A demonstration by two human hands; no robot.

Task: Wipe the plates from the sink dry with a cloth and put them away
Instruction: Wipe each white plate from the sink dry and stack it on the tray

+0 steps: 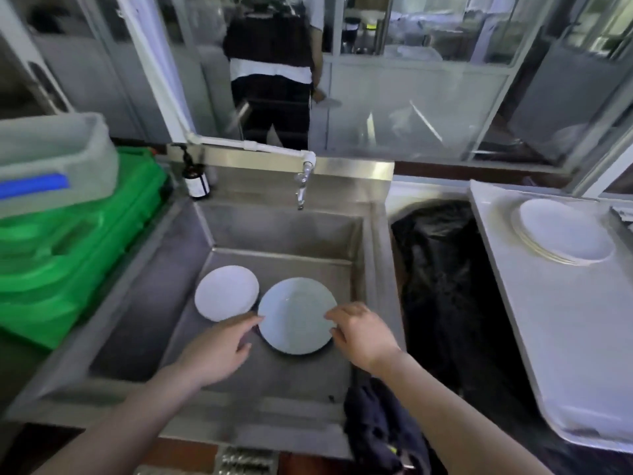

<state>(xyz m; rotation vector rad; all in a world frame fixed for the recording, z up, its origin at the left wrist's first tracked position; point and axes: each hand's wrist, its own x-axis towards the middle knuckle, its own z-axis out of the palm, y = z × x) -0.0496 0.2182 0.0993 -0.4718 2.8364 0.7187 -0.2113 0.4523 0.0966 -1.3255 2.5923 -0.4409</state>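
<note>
Down in the sink we reach with both hands for the larger plate. It lies flat on the basin floor, just beside a smaller plate. Our left hand has its fingers stretched out, tips at the plate's left edge; our right hand has loosely curled fingers at the right edge. We judge neither is gripping yet, though motion blur makes contact hard to call.

Progress: a stack of plates sits on the bench to the right, likely already dried. Two plates are left in the sink. The dark cloth hangs over the sink's front rim, untouched.

Whether the plates are wet we cannot tell. The cloth's lower part is cut off.
</note>
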